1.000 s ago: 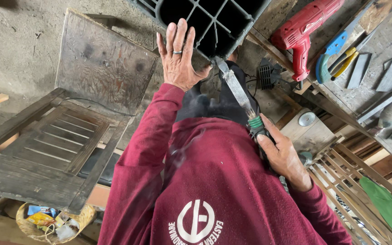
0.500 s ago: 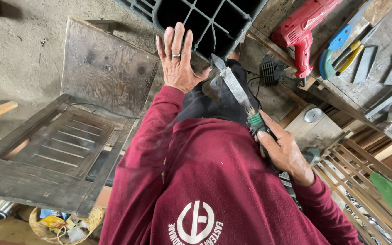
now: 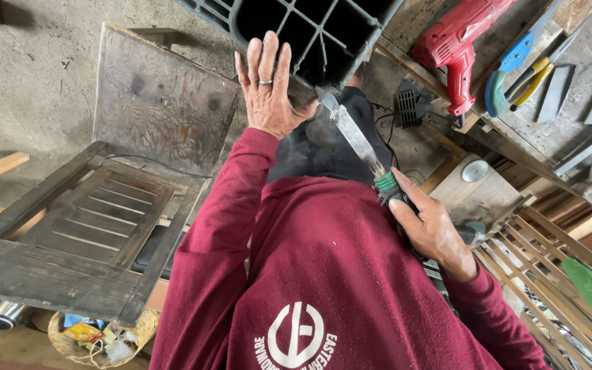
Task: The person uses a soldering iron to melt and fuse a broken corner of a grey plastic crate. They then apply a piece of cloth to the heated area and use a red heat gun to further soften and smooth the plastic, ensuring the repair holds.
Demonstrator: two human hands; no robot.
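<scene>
A black plastic crate [image 3: 323,34] with a grid of cells stands at the top centre. My left hand [image 3: 267,89], a ring on one finger, lies flat with spread fingers against the crate's lower edge. My right hand [image 3: 433,233] grips the handle of a chisel [image 3: 354,133] with a green collar. Its metal blade points up and left, and the tip touches the crate's edge beside my left thumb. Both sleeves are dark red. A dark rounded thing [image 3: 316,147] sits under the blade.
A weathered louvred wooden shutter [image 3: 70,233] and a wooden board [image 3: 159,103] lie at left. A red power drill [image 3: 457,41], a blue-handled saw [image 3: 515,62], pliers [image 3: 536,75] and a small saw blade [image 3: 474,170] are at right, with a slatted frame [image 3: 549,274] below.
My left hand has moved up onto the crate's edge. The chisel has slid forward until its tip meets the crate. My right hand keeps its grip.
</scene>
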